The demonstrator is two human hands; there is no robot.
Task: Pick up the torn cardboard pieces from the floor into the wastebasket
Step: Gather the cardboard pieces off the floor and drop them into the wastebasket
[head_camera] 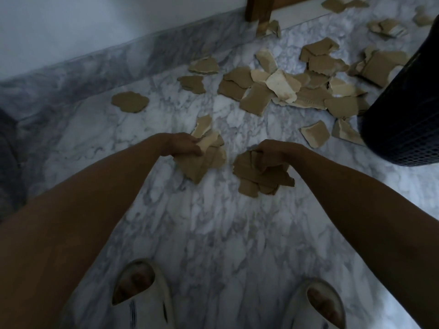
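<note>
We hold cardboard in both hands. The fingers of our left hand (184, 146) are curled around a bunch of pieces (202, 160), and the fingers of our right hand (270, 155) are clamped on a second bunch (259, 179). Both bunches hang just above the floor (213, 233).

The wastebasket (403, 110) stands to the right and a little ahead of our fingers, so the right hand is the nearer one; the left hand must cross further. We see only its dark, perforated side wall, and the opening is out of the picture, so we think the bunches must go up first and then over.

Most loose pieces (273, 91) lie ahead of the fingers, between them and the wastebasket, in an overlapping heap. One single piece (130, 102) lies apart, ahead of the left fingers. More are scattered far ahead near a wooden leg (259, 10).

The pieces are brown, flat and irregular, with ragged pale edges; some show a lighter side. They look light and stiff.
</note>
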